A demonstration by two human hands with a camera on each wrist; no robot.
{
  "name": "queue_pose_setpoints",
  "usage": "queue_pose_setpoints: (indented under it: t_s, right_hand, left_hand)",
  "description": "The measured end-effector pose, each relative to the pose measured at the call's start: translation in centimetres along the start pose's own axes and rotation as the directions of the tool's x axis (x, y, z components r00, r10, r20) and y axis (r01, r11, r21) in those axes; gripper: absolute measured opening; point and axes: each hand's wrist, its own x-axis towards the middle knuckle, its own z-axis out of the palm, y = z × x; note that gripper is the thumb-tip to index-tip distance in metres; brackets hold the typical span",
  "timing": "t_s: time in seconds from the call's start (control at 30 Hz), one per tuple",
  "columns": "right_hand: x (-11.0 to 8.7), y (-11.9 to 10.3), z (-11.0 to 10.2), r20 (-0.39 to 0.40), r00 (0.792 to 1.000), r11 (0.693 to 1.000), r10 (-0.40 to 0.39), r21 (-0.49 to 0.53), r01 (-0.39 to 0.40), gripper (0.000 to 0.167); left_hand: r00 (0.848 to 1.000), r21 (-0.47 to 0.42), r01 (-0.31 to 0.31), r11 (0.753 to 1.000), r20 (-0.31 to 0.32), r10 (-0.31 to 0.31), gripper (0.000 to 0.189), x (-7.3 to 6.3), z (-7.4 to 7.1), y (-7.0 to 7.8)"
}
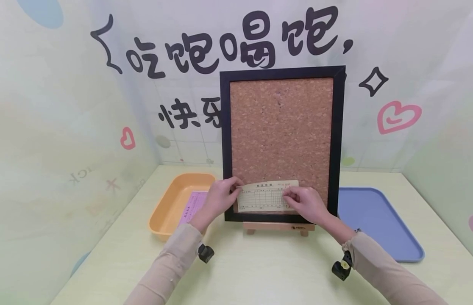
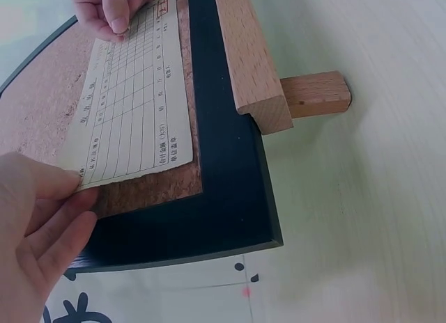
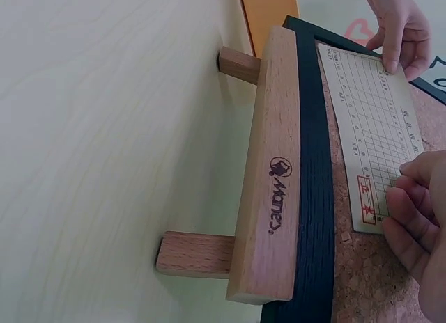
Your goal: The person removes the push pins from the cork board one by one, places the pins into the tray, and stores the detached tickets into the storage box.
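Note:
A cream printed form slip (image 1: pixel 265 199) with a red stamp lies against the lower part of a black-framed cork board (image 1: pixel 280 131). My left hand (image 1: pixel 223 195) holds the slip's left edge, thumb on its face, as the left wrist view shows close up. Over the slip's right part is my right hand (image 1: pixel 307 203), its thumb and index finger pinched together at the paper's surface. A tiny pin-like thing shows at those fingertips, mostly hidden; I cannot tell exactly what it is. The other right fingers curl beside the stamp (image 3: pixel 366 201).
A small wooden easel (image 3: pixel 268 184) props the board upright on the pale table (image 1: pixel 259 267). To the left stands an orange tray (image 1: pixel 164 207) with a purple printed slip (image 1: pixel 190 205) in it. A blue tray (image 1: pixel 381 224) lies to the right, partly behind the right arm.

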Motion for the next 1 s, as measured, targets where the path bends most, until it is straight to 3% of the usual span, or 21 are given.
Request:
queue_pose_setpoints:
  t_s: [0.27, 0.43, 0.63, 1.0]
  right_hand:
    - [-1.5, 0.9, -0.7, -0.001, 0.999, 0.999, 0.034, -0.003, -0.034, 0.004]
    - [-3.3, 1.7, -1.4, 0.0, 0.998, 0.997, 0.07, 0.019, -0.07, 0.004]
    - [-5.5, 3.0, -2.7, -0.012, 0.999, 0.998, 0.04, 0.04, -0.039, 0.005]
    - [-9.6, 5.4, -4.3, 0.013, 1.0, 0.996, -0.002, 0.09, 0.001, 0.009]
  left_hand:
    - [0.998, -0.048, 0.068, 0.996, -0.012, -0.069, 0.008, -0.4, -0.8, -0.6]
    - [0.996, -0.066, 0.077, 0.995, -0.042, -0.079, 0.008, -0.8, -1.6, -1.4]
    - [0.992, -0.112, 0.089, 0.99, -0.08, -0.098, 0.009, -1.5, -2.8, -2.7]
    - [0.962, -0.211, 0.194, 0.958, -0.151, -0.228, 0.013, -4.4, -6.0, -4.9]
